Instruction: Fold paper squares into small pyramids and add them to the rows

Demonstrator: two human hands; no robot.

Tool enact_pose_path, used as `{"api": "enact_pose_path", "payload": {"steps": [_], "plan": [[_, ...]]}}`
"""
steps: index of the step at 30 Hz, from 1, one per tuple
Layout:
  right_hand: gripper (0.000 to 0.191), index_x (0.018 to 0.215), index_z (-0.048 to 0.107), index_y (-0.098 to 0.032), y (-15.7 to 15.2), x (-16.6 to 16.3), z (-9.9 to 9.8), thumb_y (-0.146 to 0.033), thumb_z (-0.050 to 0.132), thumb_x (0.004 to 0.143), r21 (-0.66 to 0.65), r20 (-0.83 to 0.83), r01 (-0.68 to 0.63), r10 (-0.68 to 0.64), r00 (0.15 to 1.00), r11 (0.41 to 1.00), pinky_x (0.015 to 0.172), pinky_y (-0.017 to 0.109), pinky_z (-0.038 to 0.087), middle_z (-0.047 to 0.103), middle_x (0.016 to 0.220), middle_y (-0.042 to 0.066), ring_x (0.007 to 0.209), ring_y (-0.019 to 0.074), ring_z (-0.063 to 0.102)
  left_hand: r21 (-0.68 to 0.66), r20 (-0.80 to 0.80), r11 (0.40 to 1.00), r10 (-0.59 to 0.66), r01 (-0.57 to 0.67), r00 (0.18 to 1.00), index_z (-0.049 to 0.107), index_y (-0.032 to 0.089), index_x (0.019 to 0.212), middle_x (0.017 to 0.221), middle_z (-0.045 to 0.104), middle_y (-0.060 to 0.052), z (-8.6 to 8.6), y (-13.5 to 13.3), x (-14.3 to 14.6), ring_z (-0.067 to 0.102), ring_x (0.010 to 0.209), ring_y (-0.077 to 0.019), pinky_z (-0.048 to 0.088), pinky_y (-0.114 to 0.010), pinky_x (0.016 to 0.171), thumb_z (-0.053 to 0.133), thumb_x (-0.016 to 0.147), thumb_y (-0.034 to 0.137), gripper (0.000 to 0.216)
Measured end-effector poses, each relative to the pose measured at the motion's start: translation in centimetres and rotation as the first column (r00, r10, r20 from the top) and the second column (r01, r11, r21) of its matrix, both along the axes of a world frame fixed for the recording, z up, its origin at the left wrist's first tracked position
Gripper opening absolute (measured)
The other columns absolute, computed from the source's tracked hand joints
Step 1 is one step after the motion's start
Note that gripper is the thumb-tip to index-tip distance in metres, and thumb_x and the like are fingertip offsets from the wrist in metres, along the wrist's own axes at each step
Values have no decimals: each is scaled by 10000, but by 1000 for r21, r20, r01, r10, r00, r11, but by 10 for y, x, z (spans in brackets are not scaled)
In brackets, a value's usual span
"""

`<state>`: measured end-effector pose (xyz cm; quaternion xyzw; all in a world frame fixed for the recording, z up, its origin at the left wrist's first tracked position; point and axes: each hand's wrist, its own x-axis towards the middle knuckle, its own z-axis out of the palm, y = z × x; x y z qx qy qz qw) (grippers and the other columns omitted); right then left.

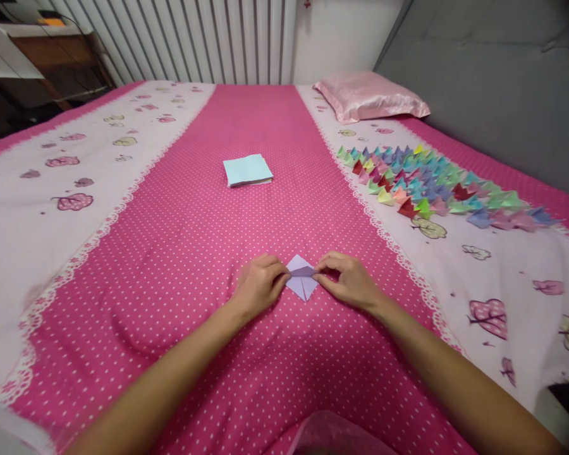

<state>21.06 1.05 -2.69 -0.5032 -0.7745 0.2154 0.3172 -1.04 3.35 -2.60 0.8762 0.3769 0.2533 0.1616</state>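
A small purple origami paper (305, 287), folded to a diamond with a slit down its near half, is held just over the pink dotted bedspread. My left hand (260, 284) pinches its left corner between thumb and fingers. On the opposite corner, my right hand (348, 278) grips the paper the same way. A crease runs across the middle between the two hands, with a flap partly raised along it.
Ahead lies a stack of light blue paper squares (248, 170). Rows of colourful folded paper pieces (417, 180) spread across the right side of the bed (246, 234). Beyond them are a pink pillow (367, 95) and a grey headboard (493, 88). A radiator (194, 41) stands behind.
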Motion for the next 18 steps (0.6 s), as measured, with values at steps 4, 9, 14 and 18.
{"api": "enact_pose_path", "payload": {"steps": [4, 9, 14, 18], "plan": [[83, 717, 657, -171, 0, -3, 2, -217, 614, 770, -42, 10, 50, -49, 999, 998, 598, 271, 418, 622, 719, 27, 642, 145, 550, -82, -5, 990, 119, -119, 993, 626, 144, 713, 677, 583, -38, 5, -9, 5, 503, 634, -139, 393, -265, 610, 507, 865, 238, 215], [184, 641, 593, -177, 1, -11, -4, -303, 619, 773, -62, 32, 193, -191, 981, 979, 568, 262, 387, 587, 667, 12, 611, 140, 514, -155, -60, 942, 293, -299, 954, 547, 156, 601, 619, 546, -21, 2, -12, 12, 469, 589, -134, 355, -264, 578, 515, 852, 313, 297], [143, 770, 596, -179, -1, -12, -7, -318, 632, 760, -43, 31, 254, -252, 967, 966, 560, 266, 390, 586, 705, 11, 602, 140, 498, -134, -56, 929, 340, -345, 939, 555, 159, 706, 672, 564, -27, -2, -11, 13, 492, 640, -154, 378, -277, 600, 538, 812, 268, 153], [110, 857, 650, -197, -2, -13, -8, -241, 585, 780, 11, 15, 188, -189, 982, 982, 586, 279, 420, 596, 784, 31, 633, 145, 516, -131, -7, 949, 287, -286, 958, 598, 160, 863, 779, 593, -41, -2, -11, 12, 526, 702, -163, 414, -291, 642, 507, 784, 148, 122]]}}
